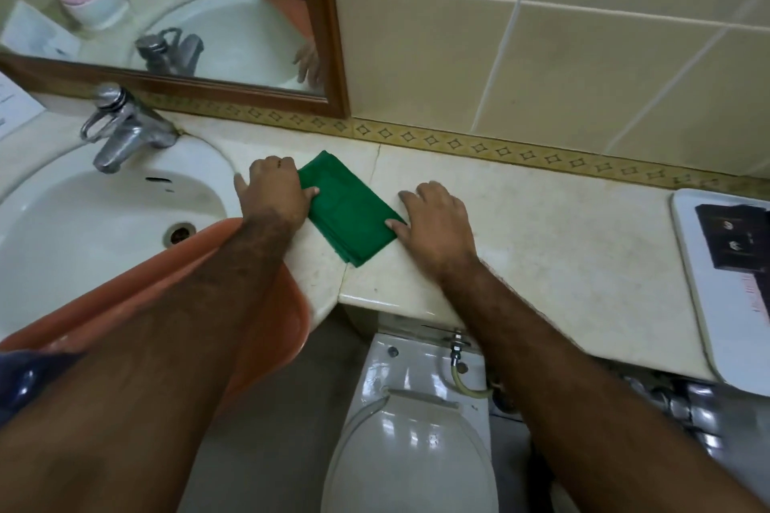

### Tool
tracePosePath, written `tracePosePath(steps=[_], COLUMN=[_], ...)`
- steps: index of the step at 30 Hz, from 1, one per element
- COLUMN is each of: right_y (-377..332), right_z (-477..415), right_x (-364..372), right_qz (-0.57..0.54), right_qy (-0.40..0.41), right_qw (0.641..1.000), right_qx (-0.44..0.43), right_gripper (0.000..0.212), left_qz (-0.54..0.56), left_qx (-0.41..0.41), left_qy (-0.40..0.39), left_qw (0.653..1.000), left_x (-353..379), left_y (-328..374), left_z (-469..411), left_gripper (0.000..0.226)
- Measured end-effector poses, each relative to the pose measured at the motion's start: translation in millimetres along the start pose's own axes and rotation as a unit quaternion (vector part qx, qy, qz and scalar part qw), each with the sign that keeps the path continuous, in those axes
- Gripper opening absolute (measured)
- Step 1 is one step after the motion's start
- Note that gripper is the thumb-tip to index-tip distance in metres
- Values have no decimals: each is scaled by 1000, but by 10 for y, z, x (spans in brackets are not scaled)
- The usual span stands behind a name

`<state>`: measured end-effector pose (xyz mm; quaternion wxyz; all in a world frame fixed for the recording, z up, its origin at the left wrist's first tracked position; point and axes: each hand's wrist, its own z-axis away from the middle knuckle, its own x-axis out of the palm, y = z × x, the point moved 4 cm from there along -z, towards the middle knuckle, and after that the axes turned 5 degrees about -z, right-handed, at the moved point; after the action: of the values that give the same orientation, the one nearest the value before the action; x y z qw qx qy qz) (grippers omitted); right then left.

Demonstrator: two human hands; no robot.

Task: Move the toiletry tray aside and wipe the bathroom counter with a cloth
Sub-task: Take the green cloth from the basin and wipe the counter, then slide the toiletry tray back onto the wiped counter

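We press our left hand (278, 191) flat on the green cloth's (349, 209) far edge; our right hand (438, 221) (palm down) pins its near corner; neither grips.

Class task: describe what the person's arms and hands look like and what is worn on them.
Both forearms are bare and hairy. The left hand and right hand wear no gloves; no rings or watch show. A dark blue sleeve edge shows at the left arm's upper end.
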<state>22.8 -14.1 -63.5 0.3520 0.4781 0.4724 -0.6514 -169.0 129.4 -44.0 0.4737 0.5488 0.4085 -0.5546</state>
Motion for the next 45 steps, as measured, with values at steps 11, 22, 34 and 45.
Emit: tracePosePath(steps=[11,22,34,45], right_y=[1984,3473,3792,3707], right_z=[1160,2737,3323,3210], right_x=[-940,-1135,-532,-491], right_qz=[31,-3,-371,-516], right_qy=[47,107,285,257], right_qw=[977,921,698,619], right_qx=[205,375,542,534], right_gripper=[89,78,41,23], left_qz=[123,71,19,208], left_qx=[255,458,373,216], left_qy=[-50,-59,-5,-31], left_qw=[958,884,927,954], left_x=[-16,-25,432,497], left_y=[1991,4498,5585,5365], left_z=[648,1385,1412,1331], left_gripper=[88,87,29,35])
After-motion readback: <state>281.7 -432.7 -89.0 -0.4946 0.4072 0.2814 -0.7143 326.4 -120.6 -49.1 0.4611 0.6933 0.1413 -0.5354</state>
